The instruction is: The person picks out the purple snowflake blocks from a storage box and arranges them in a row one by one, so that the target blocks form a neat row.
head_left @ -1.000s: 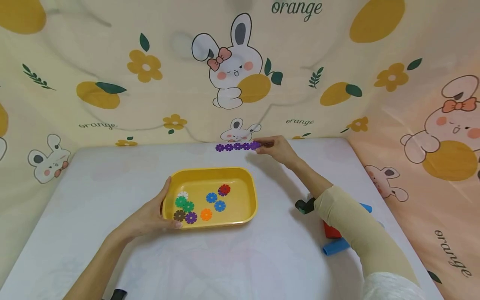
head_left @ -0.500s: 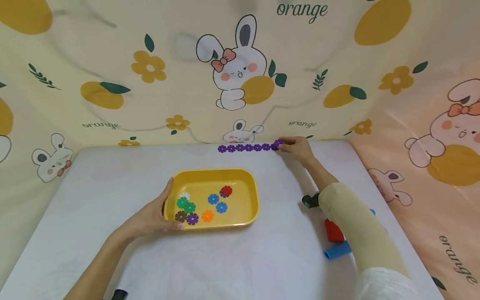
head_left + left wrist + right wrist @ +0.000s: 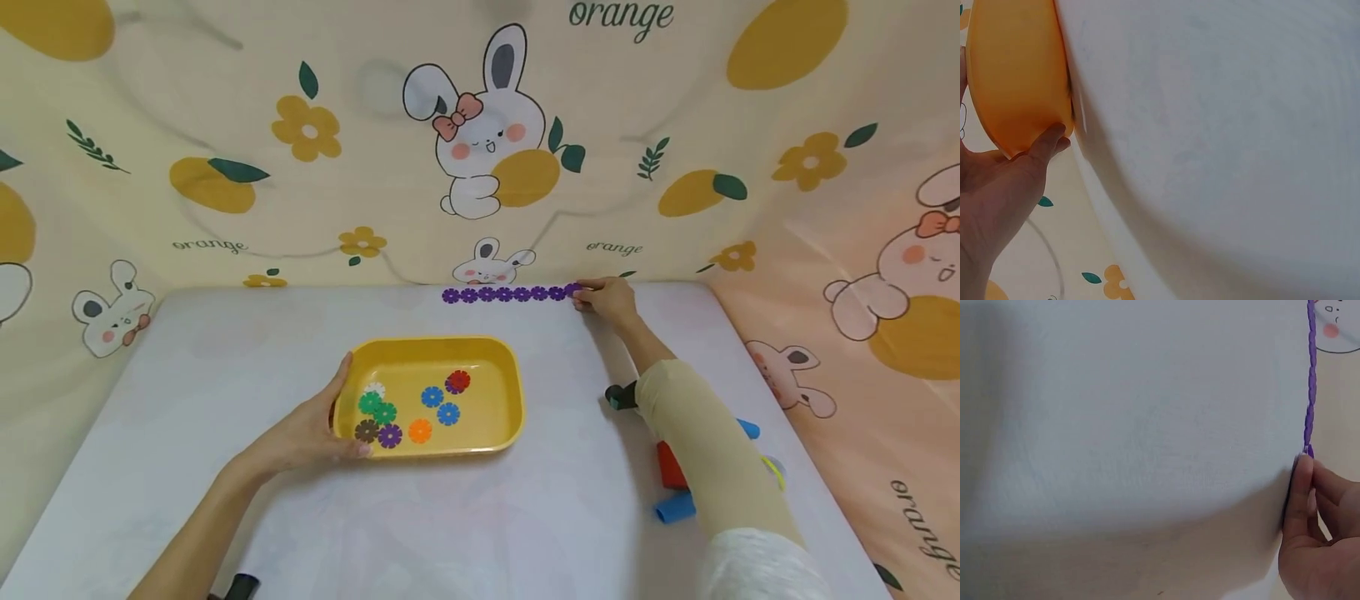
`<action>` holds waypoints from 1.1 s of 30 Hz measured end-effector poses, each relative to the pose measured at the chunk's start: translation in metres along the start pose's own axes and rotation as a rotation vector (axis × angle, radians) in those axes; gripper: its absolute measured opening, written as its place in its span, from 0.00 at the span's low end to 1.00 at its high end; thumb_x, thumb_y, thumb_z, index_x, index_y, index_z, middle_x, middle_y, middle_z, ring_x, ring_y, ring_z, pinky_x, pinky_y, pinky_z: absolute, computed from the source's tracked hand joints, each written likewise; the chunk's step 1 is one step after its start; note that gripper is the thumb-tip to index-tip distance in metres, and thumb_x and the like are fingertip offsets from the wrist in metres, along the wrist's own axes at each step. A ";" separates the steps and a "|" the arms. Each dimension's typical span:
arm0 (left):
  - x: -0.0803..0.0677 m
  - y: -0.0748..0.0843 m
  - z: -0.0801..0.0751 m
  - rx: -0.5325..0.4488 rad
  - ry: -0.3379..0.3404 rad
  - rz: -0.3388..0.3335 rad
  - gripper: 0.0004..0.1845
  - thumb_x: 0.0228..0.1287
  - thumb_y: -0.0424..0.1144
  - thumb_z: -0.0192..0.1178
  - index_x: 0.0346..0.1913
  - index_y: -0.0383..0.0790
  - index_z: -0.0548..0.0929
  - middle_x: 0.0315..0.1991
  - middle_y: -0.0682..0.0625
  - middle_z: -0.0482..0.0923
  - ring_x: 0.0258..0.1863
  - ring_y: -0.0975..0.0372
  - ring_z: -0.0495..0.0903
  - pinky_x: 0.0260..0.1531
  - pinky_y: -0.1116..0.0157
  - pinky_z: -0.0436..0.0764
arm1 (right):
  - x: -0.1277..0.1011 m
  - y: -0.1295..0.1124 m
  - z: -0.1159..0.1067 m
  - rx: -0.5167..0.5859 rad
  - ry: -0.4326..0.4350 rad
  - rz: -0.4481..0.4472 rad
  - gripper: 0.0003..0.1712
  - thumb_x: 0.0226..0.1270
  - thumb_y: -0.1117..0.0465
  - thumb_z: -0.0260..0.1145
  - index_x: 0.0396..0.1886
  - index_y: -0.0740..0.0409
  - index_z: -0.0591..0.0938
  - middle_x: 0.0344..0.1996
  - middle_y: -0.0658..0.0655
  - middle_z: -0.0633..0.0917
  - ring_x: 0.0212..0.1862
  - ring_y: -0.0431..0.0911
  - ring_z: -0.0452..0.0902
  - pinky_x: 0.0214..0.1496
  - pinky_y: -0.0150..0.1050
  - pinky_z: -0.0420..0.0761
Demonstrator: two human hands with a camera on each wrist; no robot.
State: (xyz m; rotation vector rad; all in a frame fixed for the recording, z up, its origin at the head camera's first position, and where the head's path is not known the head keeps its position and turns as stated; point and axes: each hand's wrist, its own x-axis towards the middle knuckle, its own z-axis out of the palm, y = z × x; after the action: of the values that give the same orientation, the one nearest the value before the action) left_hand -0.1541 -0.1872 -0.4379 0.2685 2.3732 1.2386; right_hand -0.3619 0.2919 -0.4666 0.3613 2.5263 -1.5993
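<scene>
Along the table's far edge runs a straight row of purple snowflake discs (image 3: 504, 294), lying end to end. My right hand (image 3: 609, 302) pinches a purple snowflake disc (image 3: 573, 289) at the right end of that row. The right wrist view shows the thumb and fingers of the right hand (image 3: 1313, 512) together at the row's end. My left hand (image 3: 307, 429) grips the left end of a yellow tray (image 3: 487, 446), its thumb on the near side. Inside the tray lie loose snowflake discs, among them blue (image 3: 448, 414), orange (image 3: 420, 431), green, white, brown, purple and red.
Under my right forearm are a red block (image 3: 671, 467), blue tubes (image 3: 675, 507) and a dark green-black piece (image 3: 621, 397), partly hidden. A black object (image 3: 243, 586) shows at the bottom left. A rabbit-print cloth (image 3: 360, 192) stands behind the table.
My right hand has moved right along the far edge, and the row has grown longer with purple discs laid at its right end. My left hand keeps its grip on the tray.
</scene>
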 end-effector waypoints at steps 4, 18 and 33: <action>0.002 0.000 0.001 0.003 -0.004 -0.002 0.73 0.47 0.50 0.79 0.79 0.53 0.28 0.79 0.36 0.39 0.66 0.45 0.65 0.68 0.45 0.64 | -0.003 -0.002 -0.007 -0.003 0.010 0.034 0.22 0.69 0.64 0.67 0.61 0.66 0.80 0.31 0.53 0.89 0.29 0.38 0.86 0.38 0.28 0.85; 0.002 -0.001 -0.002 0.003 -0.006 0.017 0.73 0.47 0.50 0.79 0.79 0.52 0.27 0.79 0.35 0.39 0.61 0.47 0.67 0.67 0.45 0.65 | -0.014 -0.010 0.003 0.094 -0.053 -0.089 0.25 0.69 0.63 0.67 0.64 0.65 0.78 0.35 0.51 0.88 0.33 0.37 0.83 0.44 0.27 0.83; 0.001 0.000 -0.001 -0.008 -0.010 0.014 0.73 0.47 0.49 0.79 0.79 0.50 0.27 0.79 0.35 0.37 0.64 0.45 0.65 0.69 0.44 0.63 | -0.087 -0.067 0.069 0.130 -0.382 -0.319 0.16 0.68 0.62 0.68 0.54 0.60 0.85 0.47 0.63 0.86 0.52 0.66 0.79 0.58 0.56 0.79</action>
State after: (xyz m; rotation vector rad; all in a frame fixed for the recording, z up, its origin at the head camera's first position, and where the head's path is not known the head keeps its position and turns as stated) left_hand -0.1556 -0.1878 -0.4381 0.2885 2.3610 1.2499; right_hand -0.2977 0.1912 -0.4177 -0.3262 2.2726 -1.7408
